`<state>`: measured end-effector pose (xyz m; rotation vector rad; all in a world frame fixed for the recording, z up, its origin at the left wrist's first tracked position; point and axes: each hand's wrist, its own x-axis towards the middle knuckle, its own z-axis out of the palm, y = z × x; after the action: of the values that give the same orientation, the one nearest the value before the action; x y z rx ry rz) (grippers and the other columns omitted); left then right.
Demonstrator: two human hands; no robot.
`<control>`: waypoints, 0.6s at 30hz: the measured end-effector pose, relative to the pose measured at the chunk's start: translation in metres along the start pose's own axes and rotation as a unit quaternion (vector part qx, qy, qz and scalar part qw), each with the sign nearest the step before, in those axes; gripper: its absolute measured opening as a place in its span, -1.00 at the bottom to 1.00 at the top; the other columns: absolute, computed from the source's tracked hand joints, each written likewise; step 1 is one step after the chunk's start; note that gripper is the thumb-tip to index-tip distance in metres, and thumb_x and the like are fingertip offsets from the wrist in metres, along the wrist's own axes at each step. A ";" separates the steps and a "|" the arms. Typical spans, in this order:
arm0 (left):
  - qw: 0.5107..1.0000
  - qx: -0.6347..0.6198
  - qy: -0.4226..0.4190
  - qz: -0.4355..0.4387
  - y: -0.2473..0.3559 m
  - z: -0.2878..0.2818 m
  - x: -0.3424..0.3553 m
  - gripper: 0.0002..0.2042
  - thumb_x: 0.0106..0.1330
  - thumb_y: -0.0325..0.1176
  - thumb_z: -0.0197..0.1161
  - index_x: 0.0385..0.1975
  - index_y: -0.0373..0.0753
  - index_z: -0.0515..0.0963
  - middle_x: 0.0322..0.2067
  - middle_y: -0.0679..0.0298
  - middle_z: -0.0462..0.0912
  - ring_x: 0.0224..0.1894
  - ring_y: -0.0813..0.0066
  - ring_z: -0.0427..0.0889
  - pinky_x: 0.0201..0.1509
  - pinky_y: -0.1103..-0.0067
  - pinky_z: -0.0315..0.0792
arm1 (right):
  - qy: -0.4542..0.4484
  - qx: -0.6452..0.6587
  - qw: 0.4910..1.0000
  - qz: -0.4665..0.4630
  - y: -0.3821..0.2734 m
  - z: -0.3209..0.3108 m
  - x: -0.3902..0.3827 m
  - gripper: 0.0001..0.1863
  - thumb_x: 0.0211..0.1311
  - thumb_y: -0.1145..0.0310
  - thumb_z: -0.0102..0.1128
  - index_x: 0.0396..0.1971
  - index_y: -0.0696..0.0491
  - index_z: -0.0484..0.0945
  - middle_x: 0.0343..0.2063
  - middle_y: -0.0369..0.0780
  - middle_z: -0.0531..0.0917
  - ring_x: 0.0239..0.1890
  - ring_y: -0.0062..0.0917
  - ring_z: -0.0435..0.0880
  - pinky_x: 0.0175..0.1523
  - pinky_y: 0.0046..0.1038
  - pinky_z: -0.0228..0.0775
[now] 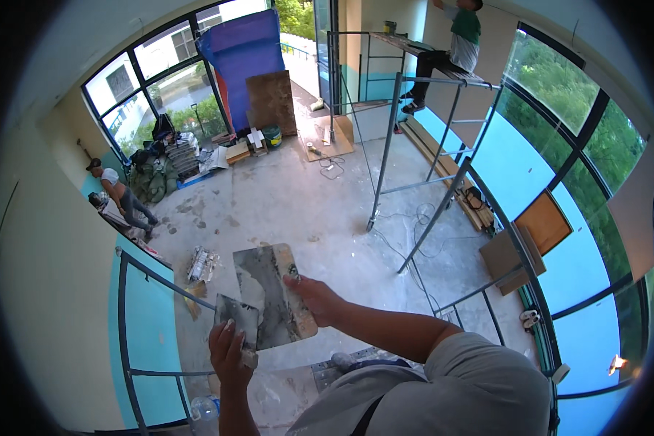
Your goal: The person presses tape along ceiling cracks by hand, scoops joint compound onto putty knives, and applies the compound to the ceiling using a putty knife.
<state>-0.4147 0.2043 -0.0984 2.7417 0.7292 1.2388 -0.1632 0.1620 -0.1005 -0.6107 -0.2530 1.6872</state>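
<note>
My left hand (229,352) is closed round a wide putty knife (240,317); its grey blade points up and away from me, and the end of its handle shows by my palm. In my right hand (314,296) is a larger flat plastering board (275,323), gripped at its tan right edge with the thumb on top. Pale putty (250,288) lies smeared on the board's grey face. The blade overlaps the board's lower left part; whether they touch I cannot tell. The fingers of my right hand under the board are hidden.
Dark scaffold rails (168,282) stand around me, above a concrete floor (269,196). One person sits on another scaffold (403,42); a second person (123,192) bends at the left wall. Cables (414,265) trail over the floor. A clear plastic bottle (205,408) is near my left forearm.
</note>
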 end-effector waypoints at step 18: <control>0.951 -0.218 0.094 -0.200 0.054 0.032 0.006 -0.75 0.32 -0.45 0.07 -0.05 -0.37 0.41 -0.09 -0.08 0.54 -0.03 0.08 0.55 0.09 0.33 0.40 | 0.008 0.036 0.995 -0.097 -0.044 -0.032 -0.101 -0.45 0.37 0.05 -0.08 0.18 0.15 0.26 -0.01 -0.07 0.52 0.01 -0.26 0.56 0.15 -0.14 0.38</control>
<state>-0.3671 0.1634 -0.1037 2.0230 0.8491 1.3739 -0.0993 0.0693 -0.0805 -0.5281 -0.2326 1.4966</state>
